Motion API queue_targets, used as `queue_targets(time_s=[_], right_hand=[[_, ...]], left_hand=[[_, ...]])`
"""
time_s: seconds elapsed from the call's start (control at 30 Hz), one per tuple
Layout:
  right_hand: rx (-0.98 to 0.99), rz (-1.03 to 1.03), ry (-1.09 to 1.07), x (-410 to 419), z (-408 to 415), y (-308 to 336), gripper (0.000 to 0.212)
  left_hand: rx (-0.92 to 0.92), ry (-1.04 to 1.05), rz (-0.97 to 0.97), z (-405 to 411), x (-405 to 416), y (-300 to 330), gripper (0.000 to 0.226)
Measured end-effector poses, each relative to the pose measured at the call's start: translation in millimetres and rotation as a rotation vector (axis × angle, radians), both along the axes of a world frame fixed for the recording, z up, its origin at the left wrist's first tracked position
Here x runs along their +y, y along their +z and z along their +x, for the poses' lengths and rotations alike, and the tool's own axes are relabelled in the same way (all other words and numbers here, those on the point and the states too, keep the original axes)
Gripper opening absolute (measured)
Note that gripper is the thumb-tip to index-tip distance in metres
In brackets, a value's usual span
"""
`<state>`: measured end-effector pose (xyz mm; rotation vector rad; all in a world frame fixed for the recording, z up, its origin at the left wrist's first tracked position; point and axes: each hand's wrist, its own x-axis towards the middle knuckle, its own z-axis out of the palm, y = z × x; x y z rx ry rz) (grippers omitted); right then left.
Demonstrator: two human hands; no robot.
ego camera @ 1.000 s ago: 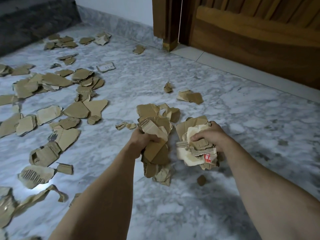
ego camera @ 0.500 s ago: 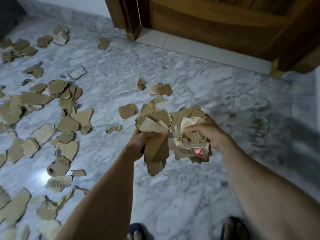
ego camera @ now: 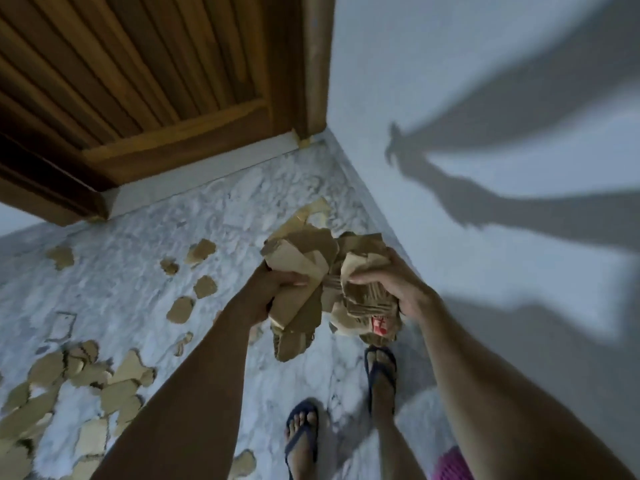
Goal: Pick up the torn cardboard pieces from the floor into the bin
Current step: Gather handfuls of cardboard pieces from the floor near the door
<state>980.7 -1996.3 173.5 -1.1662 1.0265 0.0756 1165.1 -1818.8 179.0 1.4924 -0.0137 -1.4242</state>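
A bundle of torn brown cardboard pieces [ego camera: 311, 265] is held up in front of me, well above the floor. My left hand [ego camera: 273, 285] grips its left half. My right hand [ego camera: 391, 282] clutches the crumpled right half, which carries a red printed patch. Several loose cardboard pieces [ego camera: 104, 375] lie scattered on the marble floor at the left and lower left, with a few smaller ones [ego camera: 204, 251] further back. No bin is in view.
A wooden door [ego camera: 156, 81] and its frame stand at the top left. A white wall [ego camera: 485, 98] with arm shadows fills the right side. My feet in blue flip-flops [ego camera: 301, 434] stand on the marble floor [ego camera: 242, 202] below the bundle.
I have risen and turned right, lifting the cardboard bundle off the floor with both hands; the door corner and white wall have come into view and the scattered pieces shifted left.
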Motion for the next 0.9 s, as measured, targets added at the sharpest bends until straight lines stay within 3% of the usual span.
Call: queue_targets(time_s=[0.07, 0.1, 0.27, 0.37, 0.43, 0.53, 0.7, 0.73, 0.83, 0.9], right_hand=[[0.021, 0.028, -0.135, 10, -50, 11, 0.087], [0.013, 0.043, -0.196, 17, -78, 16, 0.091], [-0.032, 0.021, -0.498, 63, -238, 29, 0.074], [-0.059, -0.011, -0.647, 104, -347, 29, 0.04], [-0.002, 0.017, -0.799, 140, -420, 21, 0.052], [0.092, 0.04, -0.948, 200, -526, 1, 0.09], [0.078, -0.008, -1.116, 272, -667, -9, 0.046], [0.069, -0.028, -1.139, 280, -688, -13, 0.047], [0.104, -0.032, -1.191, 301, -725, -37, 0.081], [0.115, -0.025, -1.222, 312, -735, -48, 0.081]], left_hand=[[-0.017, -0.142, 0.019, -30, -13, 14, 0.059], [-0.015, -0.212, 0.026, -49, -20, 19, 0.062], [0.016, -0.491, 0.078, -179, -41, 30, 0.056], [0.026, -0.631, 0.071, -282, -40, 26, 0.057], [0.035, -0.708, 0.053, -353, -29, 18, 0.066], [0.07, -0.813, 0.036, -462, -1, 0, 0.068], [0.028, -0.972, 0.031, -613, 40, -25, 0.081], [0.011, -0.985, 0.019, -634, 45, -31, 0.084], [-0.051, -1.017, -0.032, -679, 59, -38, 0.087], [-0.106, -1.039, -0.045, -695, 64, -41, 0.089]])
